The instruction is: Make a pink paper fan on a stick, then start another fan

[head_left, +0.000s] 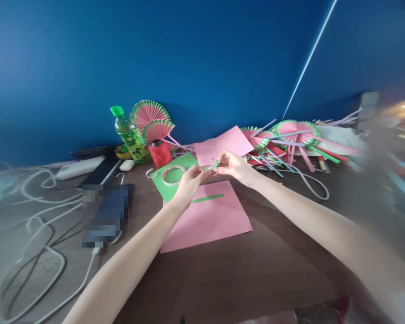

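My left hand (pixel 190 181) and my right hand (pixel 236 168) meet above the paper, fingertips pinched. Between them is a small green paper strip (pixel 214 165) with a whitish part, too small to make out fully. Under my hands lies a pink paper sheet (pixel 209 220), with a green strip (pixel 208 198) across its upper part. A roll of tape (pixel 165 181) rests on a green paper sheet (pixel 160 189) just left of my left hand. Another pink sheet (pixel 219 146) leans at the back behind my hands.
At the back left stand a green-capped bottle (pixel 130 137), pink-and-green paper fans (pixel 150 114) and a red spool (pixel 159 154). More fans (pixel 295 131) and loose paper strips lie at the back right. A phone (pixel 110 216) and white cables (pixel 59 256) occupy the left.
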The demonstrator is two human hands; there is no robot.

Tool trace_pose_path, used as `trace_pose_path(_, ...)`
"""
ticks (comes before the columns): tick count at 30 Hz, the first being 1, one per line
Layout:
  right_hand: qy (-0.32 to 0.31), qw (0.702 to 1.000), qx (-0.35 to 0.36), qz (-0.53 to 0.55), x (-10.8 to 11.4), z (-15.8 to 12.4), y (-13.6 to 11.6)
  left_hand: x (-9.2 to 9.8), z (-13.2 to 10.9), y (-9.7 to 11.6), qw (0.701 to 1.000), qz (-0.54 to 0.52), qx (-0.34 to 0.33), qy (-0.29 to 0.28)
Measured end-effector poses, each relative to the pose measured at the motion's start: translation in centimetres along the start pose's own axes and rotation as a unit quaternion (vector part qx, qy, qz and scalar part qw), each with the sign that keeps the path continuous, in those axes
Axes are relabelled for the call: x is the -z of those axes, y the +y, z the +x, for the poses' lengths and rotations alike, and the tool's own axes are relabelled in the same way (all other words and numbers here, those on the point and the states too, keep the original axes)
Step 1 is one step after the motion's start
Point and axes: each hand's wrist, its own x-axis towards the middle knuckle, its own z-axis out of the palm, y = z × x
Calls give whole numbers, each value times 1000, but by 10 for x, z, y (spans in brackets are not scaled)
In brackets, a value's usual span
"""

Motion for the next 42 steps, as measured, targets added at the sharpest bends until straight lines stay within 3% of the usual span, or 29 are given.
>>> trace_pose_path(14,112,993,-22,-37,-9,-1,5,-10,-8,4,996,-85,4,-6)
trace_pose_path(19,105,994,-8,26,-13,-1,13,-11,-9,0,996,-87,28,12)
trace_pose_path(34,87,992,-36,90,-16,-4,6,-5,-5,0,997,-6,3,72)
trace_pose_path(42,84,991,-37,101,-18,-4,5,-4,-3,-6,997,34,-13,66)
